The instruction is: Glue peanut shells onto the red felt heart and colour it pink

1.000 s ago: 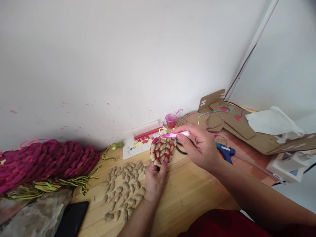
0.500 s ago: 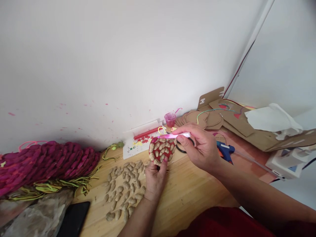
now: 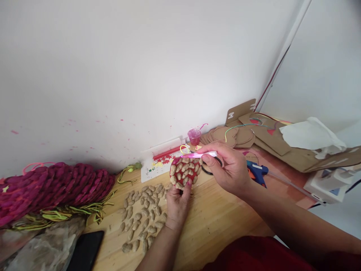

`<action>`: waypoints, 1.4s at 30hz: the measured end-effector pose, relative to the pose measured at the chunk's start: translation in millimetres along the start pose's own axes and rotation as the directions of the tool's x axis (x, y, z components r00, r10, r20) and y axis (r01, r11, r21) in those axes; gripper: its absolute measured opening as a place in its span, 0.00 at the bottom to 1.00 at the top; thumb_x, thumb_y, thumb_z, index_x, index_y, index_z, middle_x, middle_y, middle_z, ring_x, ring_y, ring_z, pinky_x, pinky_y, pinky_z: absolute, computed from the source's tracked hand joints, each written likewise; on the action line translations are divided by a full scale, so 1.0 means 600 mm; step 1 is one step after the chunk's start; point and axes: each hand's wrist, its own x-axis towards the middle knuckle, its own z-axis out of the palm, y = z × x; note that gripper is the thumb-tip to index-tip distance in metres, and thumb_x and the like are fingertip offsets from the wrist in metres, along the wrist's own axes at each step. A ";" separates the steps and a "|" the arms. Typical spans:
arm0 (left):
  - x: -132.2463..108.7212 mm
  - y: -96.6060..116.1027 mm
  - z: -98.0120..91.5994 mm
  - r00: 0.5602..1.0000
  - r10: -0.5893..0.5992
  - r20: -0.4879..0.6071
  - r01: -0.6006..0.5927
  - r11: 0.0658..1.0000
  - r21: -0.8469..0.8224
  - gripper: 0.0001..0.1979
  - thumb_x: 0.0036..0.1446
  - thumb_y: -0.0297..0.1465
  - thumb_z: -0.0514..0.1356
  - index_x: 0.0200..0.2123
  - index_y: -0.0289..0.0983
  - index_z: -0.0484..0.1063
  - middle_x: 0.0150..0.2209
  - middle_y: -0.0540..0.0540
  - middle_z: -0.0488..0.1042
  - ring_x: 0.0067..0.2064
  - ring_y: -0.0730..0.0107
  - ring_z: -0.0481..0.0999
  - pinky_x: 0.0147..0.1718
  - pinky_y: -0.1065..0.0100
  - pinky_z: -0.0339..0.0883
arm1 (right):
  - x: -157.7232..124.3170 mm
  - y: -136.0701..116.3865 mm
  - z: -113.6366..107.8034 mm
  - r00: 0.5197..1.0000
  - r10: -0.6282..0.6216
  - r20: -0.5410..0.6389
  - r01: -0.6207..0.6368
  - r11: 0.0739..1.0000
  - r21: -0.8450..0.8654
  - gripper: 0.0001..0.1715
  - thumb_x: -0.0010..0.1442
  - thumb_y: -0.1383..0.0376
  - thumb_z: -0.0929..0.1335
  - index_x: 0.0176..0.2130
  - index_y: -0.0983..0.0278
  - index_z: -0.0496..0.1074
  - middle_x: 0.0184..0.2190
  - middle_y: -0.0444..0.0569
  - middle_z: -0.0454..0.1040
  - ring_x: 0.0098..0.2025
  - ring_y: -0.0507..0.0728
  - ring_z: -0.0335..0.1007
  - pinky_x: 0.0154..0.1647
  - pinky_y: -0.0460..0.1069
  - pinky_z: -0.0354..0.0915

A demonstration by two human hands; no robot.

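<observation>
My left hand (image 3: 178,203) grips the lower edge of a red piece covered with peanuts (image 3: 185,174), thumb on its face. Most of its peanuts are bare tan; at the upper left edge they are coated magenta. Closed around a white-handled paintbrush (image 3: 207,154), my right hand (image 3: 228,165) holds it level over the piece's top. The pink-stained tip is at the magenta peanuts. A yellow cord loop (image 3: 184,148) rises behind the piece. Black scissor handles (image 3: 213,168) show partly behind my right hand.
Loose peanuts (image 3: 143,214) lie left of my left arm. Magenta-painted peanut pieces (image 3: 70,184) are stacked at far left beside a black phone (image 3: 85,250). A pink paint cup (image 3: 194,137) stands by the wall. A blue glue gun (image 3: 258,173) and cardboard cutouts (image 3: 234,135) lie right.
The magenta patch on the piece's upper left looks slightly larger and wetter. Both hands keep nearly the same place; the view has shifted very slightly.
</observation>
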 end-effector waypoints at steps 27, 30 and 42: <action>0.000 -0.007 -0.002 0.999 0.029 0.023 -0.029 1.000 -0.002 0.13 0.59 0.38 0.66 0.46 0.40 0.81 0.50 0.45 0.82 0.52 0.61 0.78 0.58 0.63 0.65 | 0.003 0.003 0.002 0.998 0.063 -0.018 -0.063 0.998 0.005 0.08 0.66 0.67 0.69 0.45 0.60 0.76 0.37 0.47 0.78 0.42 0.56 0.76 0.46 0.52 0.69; 0.000 -0.005 -0.001 1.000 -0.007 0.020 0.008 0.999 -0.034 0.14 0.59 0.39 0.67 0.45 0.40 0.82 0.49 0.46 0.82 0.51 0.62 0.78 0.58 0.63 0.65 | 0.003 0.000 0.002 0.998 0.057 -0.016 -0.057 0.998 0.000 0.08 0.66 0.67 0.68 0.45 0.60 0.76 0.37 0.47 0.78 0.41 0.56 0.75 0.46 0.52 0.69; -0.003 0.020 0.003 0.997 -0.058 0.052 0.065 0.989 -0.130 0.16 0.56 0.40 0.69 0.45 0.40 0.81 0.50 0.45 0.82 0.52 0.63 0.79 0.59 0.63 0.65 | 0.000 0.003 0.005 0.998 0.051 -0.023 -0.052 0.999 -0.018 0.09 0.65 0.69 0.69 0.45 0.60 0.76 0.39 0.47 0.79 0.42 0.55 0.75 0.44 0.50 0.68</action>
